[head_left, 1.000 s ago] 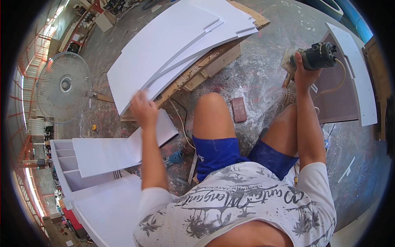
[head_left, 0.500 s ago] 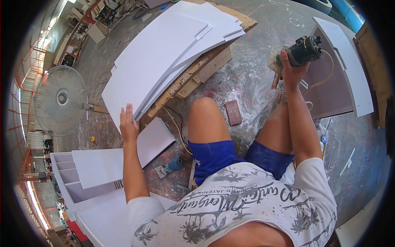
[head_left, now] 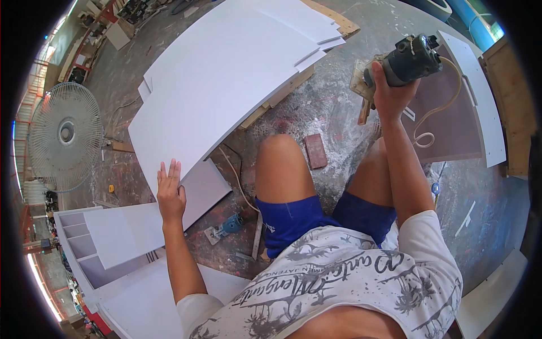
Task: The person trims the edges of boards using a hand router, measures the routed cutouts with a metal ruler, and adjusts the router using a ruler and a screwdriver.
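My right hand is wrapped round a dark trim router, holding it in the air above the floor at the right. The router has a flat, dusty base plate facing left, and a pale cord curls from its end. My left hand lies with its fingers straight on the near left corner of a large white panel. That panel rests on top of other white panels, whose stepped edges show at the far right end. Wooden pieces support the stack from below.
A reddish block lies on the dusty floor between my knees. A smaller blue power tool sits left of my thigh. White cabinet parts stand at the lower left, near a fan. Another white cabinet stands at the right.
The top panel has shifted right and towards me, covering more of the stack's near edge. My left hand has moved slightly down. The router has moved a little left and up in my right hand.
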Available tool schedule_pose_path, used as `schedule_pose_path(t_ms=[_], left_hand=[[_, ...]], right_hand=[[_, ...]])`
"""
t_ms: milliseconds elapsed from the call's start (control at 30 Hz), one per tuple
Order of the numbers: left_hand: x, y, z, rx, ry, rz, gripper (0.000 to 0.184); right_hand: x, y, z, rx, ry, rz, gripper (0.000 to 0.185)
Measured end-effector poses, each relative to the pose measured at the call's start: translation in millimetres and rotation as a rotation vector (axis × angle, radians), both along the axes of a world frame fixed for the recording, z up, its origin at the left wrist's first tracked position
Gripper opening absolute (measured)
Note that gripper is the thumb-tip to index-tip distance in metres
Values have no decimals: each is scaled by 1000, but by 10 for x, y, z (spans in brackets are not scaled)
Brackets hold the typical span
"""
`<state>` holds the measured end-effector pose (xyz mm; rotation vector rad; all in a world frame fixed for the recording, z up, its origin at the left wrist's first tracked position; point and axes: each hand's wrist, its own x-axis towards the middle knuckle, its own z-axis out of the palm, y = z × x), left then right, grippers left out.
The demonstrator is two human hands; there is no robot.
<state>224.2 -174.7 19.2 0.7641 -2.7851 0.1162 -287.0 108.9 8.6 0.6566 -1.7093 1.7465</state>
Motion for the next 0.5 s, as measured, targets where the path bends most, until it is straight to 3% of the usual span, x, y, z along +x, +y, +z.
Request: schedule_pose_path(t_ms=[133,233,333,500], left_hand=[[-481,67,406,169,-189,9,74],[-991,-236,582,326,-272,-61,71],[-1872,-783,401,382,-274,-145,70],[-3858,-1152,79,201,-208,-254,70]], right_hand=[[-16,-118,34,11,-45,-6,79],[7,-213,115,43,-55,-28,78],[-12,-339,144,98,-69,-47,78],[-35,-649,161,120,-86,-9,81]])
